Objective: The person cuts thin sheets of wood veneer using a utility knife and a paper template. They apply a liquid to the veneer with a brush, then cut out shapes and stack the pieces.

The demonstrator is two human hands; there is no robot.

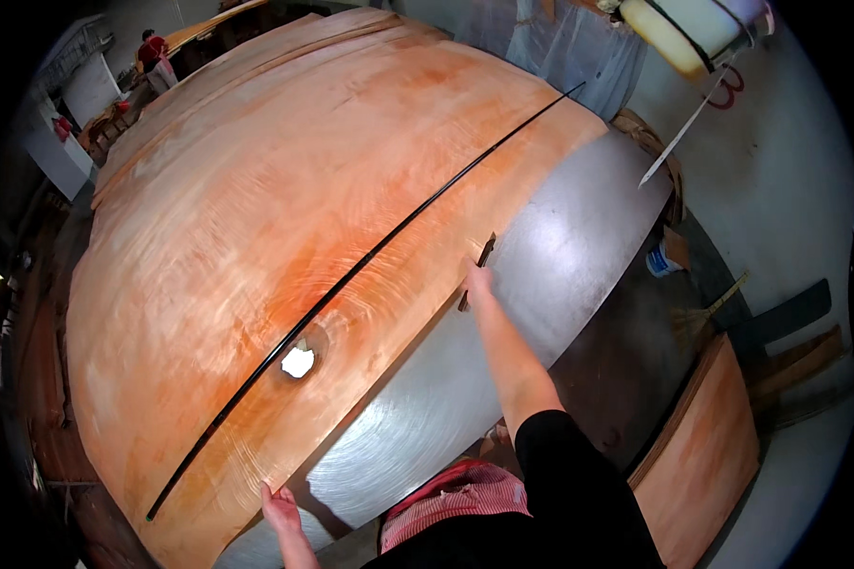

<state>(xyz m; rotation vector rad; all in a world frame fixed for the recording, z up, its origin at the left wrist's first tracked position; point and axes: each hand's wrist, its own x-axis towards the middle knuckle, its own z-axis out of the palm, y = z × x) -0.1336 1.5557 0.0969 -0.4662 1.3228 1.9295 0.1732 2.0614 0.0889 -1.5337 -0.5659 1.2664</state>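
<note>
A large orange-tan wood veneer sheet [247, 218] spreads over a smooth grey metal tabletop [569, 228]. Its near edge bares a band of metal in front of me. At the lower left, my left hand [282, 510] pinches that edge between thumb and fingers. My right hand [479, 278], farther along the same edge, is closed around a narrow dark tool [488, 248]; its exact kind is not clear. A long thin black rod [365, 260] lies diagonally across the sheet. Beside the rod is a ragged white spot [298, 360], seemingly a hole through the veneer.
Stacked reddish sheets [702, 455] stand low on the right, near a hand broom [716, 305] and a blue-and-white tub [662, 260]. A pale cylinder [683, 33] hangs at the upper right. Far off at the upper left, another person [154, 59] stands beyond the sheet.
</note>
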